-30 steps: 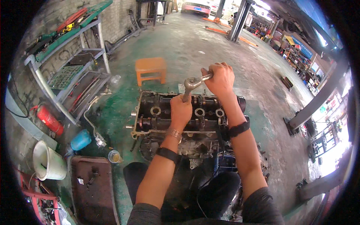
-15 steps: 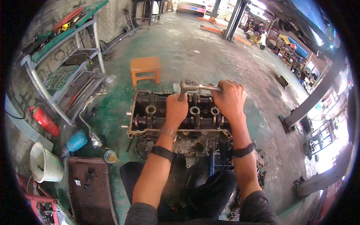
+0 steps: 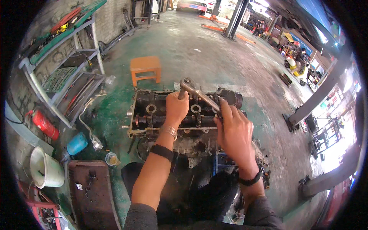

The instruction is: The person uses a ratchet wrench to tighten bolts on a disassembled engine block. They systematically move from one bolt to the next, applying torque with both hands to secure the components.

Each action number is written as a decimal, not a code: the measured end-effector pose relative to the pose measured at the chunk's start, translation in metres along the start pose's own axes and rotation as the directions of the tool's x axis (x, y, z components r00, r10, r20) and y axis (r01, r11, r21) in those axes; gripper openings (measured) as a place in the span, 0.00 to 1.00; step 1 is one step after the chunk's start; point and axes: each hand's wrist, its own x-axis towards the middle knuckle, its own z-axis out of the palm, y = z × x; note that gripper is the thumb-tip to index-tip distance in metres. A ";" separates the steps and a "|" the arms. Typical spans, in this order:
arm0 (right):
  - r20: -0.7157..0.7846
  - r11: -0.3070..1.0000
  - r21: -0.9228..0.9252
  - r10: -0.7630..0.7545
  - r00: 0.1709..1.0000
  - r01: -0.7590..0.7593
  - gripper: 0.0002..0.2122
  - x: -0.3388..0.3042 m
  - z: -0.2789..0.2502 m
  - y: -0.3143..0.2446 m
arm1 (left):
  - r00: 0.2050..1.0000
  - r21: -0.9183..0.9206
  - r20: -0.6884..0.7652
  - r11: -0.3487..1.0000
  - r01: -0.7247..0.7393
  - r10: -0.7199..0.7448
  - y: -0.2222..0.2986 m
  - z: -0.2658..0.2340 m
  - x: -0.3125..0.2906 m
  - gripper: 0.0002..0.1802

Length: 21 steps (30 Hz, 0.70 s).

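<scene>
A ratchet wrench (image 3: 200,92) lies slanted above an engine cylinder head (image 3: 168,131), its round head up and its handle running down to the right. My right hand (image 3: 237,128) is closed round the handle's end. Just under the ratchet's head, my left hand (image 3: 177,108) is wrapped round the upright socket extension (image 3: 183,94). The extension's lower end is hidden by that hand. Camshafts and round bores show in the open top of the cylinder head, between and beside my hands.
An orange stool (image 3: 145,69) stands beyond the engine. To the left are a tool rack (image 3: 63,103), a fire extinguisher (image 3: 45,124), a white bucket (image 3: 46,168), a blue container (image 3: 78,143), a plastic cup (image 3: 112,158) and a brown tray (image 3: 89,191). A lift post (image 3: 320,97) rises at right.
My right hand has pulled the ratchet handle toward me, so the wrench has swung from nearly level to slanting. My left hand stays on the extension. A scooter in the background has moved right.
</scene>
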 end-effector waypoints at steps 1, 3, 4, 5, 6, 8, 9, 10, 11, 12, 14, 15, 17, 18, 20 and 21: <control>0.013 0.999 0.033 0.000 1.000 -0.001 0.23 0.004 0.002 0.005 | 0.997 0.053 -0.065 0.998 -0.026 0.029 0.006 0.002 -0.001 0.20; -0.022 0.999 0.000 -0.050 0.998 0.050 0.20 0.009 0.007 0.012 | 0.985 0.145 -0.154 0.988 -0.054 0.076 0.017 0.003 -0.005 0.17; -0.018 0.998 -0.018 -0.052 0.998 0.052 0.19 0.010 0.009 0.015 | 0.980 0.183 -0.177 0.982 -0.055 0.088 0.023 0.003 -0.009 0.16; -0.040 0.996 -0.003 -0.087 0.995 0.087 0.19 0.010 0.009 0.017 | 0.968 0.219 -0.225 0.974 -0.057 0.108 0.028 0.003 -0.012 0.15; -0.039 0.996 0.010 -0.093 0.995 0.093 0.19 0.010 0.010 0.019 | 0.967 0.163 -0.203 0.979 -0.120 0.153 0.033 0.006 -0.014 0.14; -0.036 0.995 0.028 -0.095 0.995 0.096 0.18 0.011 0.009 0.022 | 0.940 0.050 -0.223 0.966 -0.254 0.259 0.040 0.010 -0.015 0.14; -0.033 0.995 0.034 -0.092 0.995 0.093 0.18 0.012 0.009 0.023 | 0.966 -0.028 -0.185 0.982 -0.187 0.179 0.042 0.010 -0.011 0.11; -0.031 0.995 0.040 -0.090 0.995 0.091 0.18 0.015 0.009 0.026 | 0.970 -0.078 -0.162 0.977 -0.197 0.183 0.042 0.008 -0.009 0.13; -0.010 0.994 0.063 -0.087 0.996 0.087 0.18 0.018 0.009 0.029 | 0.985 -0.122 -0.104 0.981 -0.150 0.138 0.042 0.005 -0.006 0.15; 0.008 0.993 0.086 -0.085 0.996 0.084 0.19 0.021 0.008 0.033 | 0.991 -0.174 -0.062 0.977 -0.127 0.118 0.041 0.002 -0.003 0.17; 0.027 0.990 0.112 -0.087 0.996 0.083 0.19 0.031 0.011 0.042 | 0.998 -0.151 0.012 0.987 -0.059 0.062 0.038 -0.002 0.001 0.16; 0.025 0.989 0.116 -0.091 0.996 0.088 0.18 0.039 0.016 0.046 | 0.998 -0.164 0.031 0.986 -0.045 0.051 0.037 -0.003 0.002 0.13; 0.009 0.994 0.080 -0.080 0.997 0.079 0.16 0.050 0.025 0.053 | 0.997 -0.134 0.054 0.990 -0.041 0.048 0.034 -0.006 0.003 0.11; 0.013 0.994 0.075 -0.079 0.997 0.078 0.16 0.058 0.032 0.058 | 0.997 -0.093 0.059 0.994 -0.052 0.057 0.034 -0.006 0.003 0.12; -0.026 0.990 0.074 -0.117 0.993 0.119 0.16 0.080 0.047 0.067 | 0.995 -0.071 0.055 0.995 -0.075 0.079 0.034 -0.006 0.003 0.13; -0.015 0.985 0.127 -0.116 0.993 0.117 0.15 0.090 0.054 0.072 | 0.995 -0.089 0.046 0.992 -0.087 0.091 0.035 -0.005 0.003 0.14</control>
